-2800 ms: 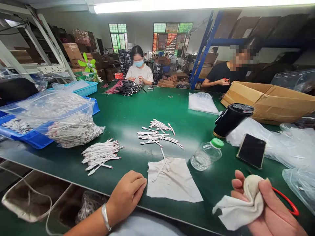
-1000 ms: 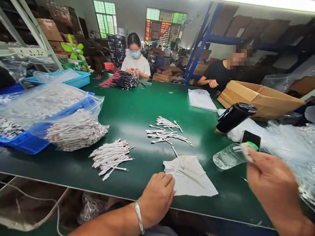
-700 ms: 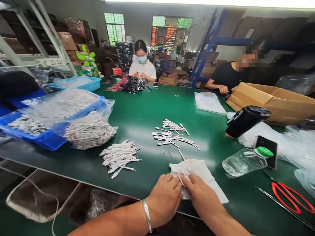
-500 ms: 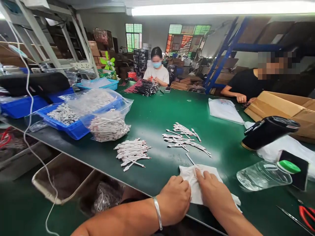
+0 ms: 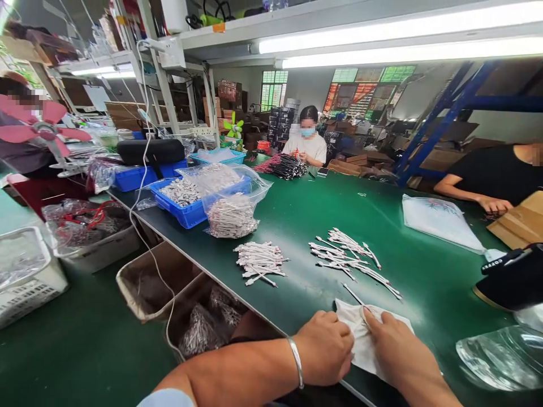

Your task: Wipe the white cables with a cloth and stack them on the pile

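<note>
The white cloth (image 5: 362, 346) lies on the green table (image 5: 297, 206) beneath the right hand (image 5: 401, 350), a slim white strip (image 5: 353, 294) poking from its far edge; the left hand (image 5: 324, 347) curls at its left side; whether either grips anything, one cannot tell. The cloth looks light and limp, the strip bendy; a pinch near the strip's end should suit.

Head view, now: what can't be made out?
All in the head view:
Left hand: any contents hidden by its curled fingers.
Thin white piece: near end hidden by cloth or right hand.
Clear bottle and black cup: far ends cut off by the right edge.
Flat plastic bag: markings too small to read.
</note>
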The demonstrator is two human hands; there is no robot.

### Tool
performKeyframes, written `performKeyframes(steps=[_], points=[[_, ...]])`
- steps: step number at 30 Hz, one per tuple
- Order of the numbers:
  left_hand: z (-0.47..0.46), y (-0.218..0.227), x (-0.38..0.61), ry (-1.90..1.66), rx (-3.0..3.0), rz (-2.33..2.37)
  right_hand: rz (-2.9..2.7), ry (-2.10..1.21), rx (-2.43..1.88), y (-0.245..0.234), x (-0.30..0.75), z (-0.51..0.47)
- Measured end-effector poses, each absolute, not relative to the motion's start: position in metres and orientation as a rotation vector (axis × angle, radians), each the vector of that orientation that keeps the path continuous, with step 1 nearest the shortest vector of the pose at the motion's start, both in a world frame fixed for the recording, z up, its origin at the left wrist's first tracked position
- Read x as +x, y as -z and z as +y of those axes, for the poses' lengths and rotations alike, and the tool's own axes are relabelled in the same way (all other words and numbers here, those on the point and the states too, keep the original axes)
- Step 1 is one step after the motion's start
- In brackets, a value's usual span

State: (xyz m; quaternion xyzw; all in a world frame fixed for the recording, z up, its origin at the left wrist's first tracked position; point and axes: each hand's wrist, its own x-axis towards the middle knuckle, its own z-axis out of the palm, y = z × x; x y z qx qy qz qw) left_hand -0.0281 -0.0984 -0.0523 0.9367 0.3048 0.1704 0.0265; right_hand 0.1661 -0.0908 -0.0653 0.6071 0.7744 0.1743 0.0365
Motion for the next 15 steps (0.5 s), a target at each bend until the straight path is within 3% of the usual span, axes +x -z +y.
performKeyframes(steps=[8,15], points=[[-0.099,0.057,-0.026,-0.605,2.921,0.965,2.355,-0.637,1.867,0.068,0.163,-0.095],[-0.097,0.054,-0.024,-0.605,2.89,0.955,2.419,-0.386,1.832,0.045,0.151,-0.109]])
